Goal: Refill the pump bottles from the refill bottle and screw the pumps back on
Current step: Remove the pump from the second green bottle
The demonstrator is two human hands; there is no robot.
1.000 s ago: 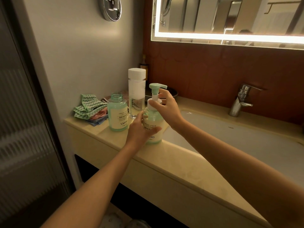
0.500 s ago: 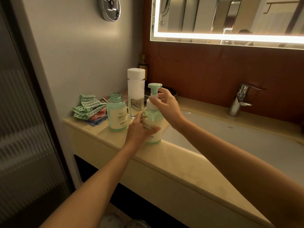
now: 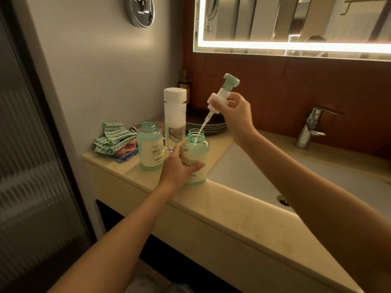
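- Left hand (image 3: 179,166): fingers wrapped round the body of the near pale-green translucent plastic pump bottle (image 3: 195,157), which stands upright on the beige stone counter (image 3: 232,212), neck open.
- Right hand (image 3: 234,115): pinches the white-and-green pump head (image 3: 224,92) by its collar, at 1 o'clock above that bottle. The pump head is tilted, with the dip tube's tip at the bottle's mouth.
- Second pale-green open bottle (image 3: 150,146): at 9 o'clock, just beside; its pump is not in view.
- Tall clear refill bottle (image 3: 175,115): at 11 o'clock, white square cap on, part full.
- Folded green-striped cloths (image 3: 114,140): further out at 9 o'clock. White sink basin (image 3: 254,176): at 3 o'clock.
- Progress, judged: early. Both bottles stand uncapped; the refill bottle is capped, so no pouring is under way. Left to do: uncap it, fill both bottles, screw both pumps on.
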